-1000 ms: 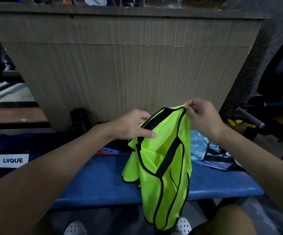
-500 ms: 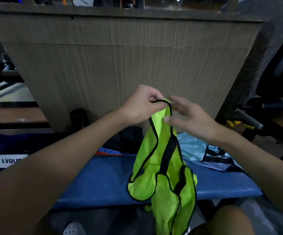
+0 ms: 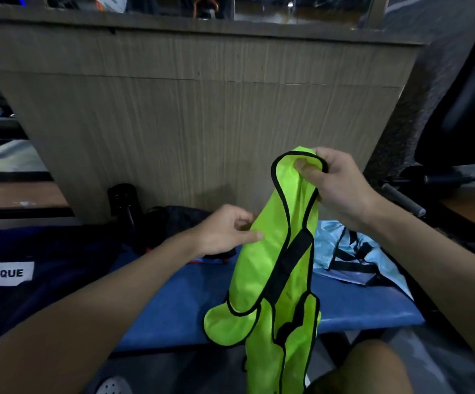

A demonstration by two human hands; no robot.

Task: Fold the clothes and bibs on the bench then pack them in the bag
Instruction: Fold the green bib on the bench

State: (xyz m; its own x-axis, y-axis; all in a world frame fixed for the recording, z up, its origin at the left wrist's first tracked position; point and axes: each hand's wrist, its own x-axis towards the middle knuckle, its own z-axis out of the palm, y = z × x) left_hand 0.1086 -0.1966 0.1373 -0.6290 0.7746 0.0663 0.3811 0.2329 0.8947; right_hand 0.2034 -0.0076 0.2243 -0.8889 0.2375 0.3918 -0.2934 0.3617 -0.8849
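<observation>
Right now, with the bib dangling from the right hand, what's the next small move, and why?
Probably pull the left hand out sideways to spread the neon bib. It hangs bunched and twisted from the right hand, which grips its top, while the left seems to pinch its side edge. Spread, it could be laid on the blue bench for folding.

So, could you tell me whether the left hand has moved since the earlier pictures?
Yes. The left hand has dropped from the top of the bib, down the wooden panel toward the bench.
</observation>
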